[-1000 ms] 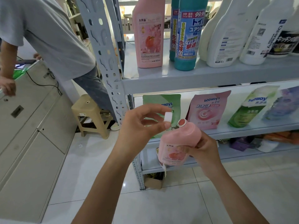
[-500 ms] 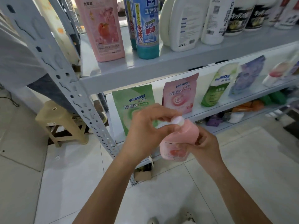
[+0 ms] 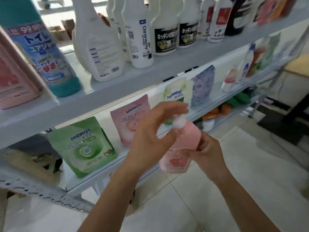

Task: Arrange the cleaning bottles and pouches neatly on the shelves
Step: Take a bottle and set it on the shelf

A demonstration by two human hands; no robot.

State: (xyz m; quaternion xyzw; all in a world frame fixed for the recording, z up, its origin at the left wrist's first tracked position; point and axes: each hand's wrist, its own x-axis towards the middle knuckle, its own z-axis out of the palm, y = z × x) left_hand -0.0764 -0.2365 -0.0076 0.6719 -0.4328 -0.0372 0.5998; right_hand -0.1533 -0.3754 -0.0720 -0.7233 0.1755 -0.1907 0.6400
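R hand [image 3: 209,151] grips pink bottle [image 3: 185,141] round its body, tilted, mid-air in front of mid shelf [image 3: 103,173], near pink seaways pouch [image 3: 130,118]. L hand [image 3: 150,136] thumb + fingers pinch white cap [image 3: 179,122]; bit blurry.

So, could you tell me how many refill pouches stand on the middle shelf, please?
4: green pouch leftmost, pink pouch next, green-and-white pouch behind the left hand, purple pouch beyond. More may stand blurred farther right.

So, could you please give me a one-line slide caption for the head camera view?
Right hand holds a small pink bottle before the shelves, left hand at its white cap.
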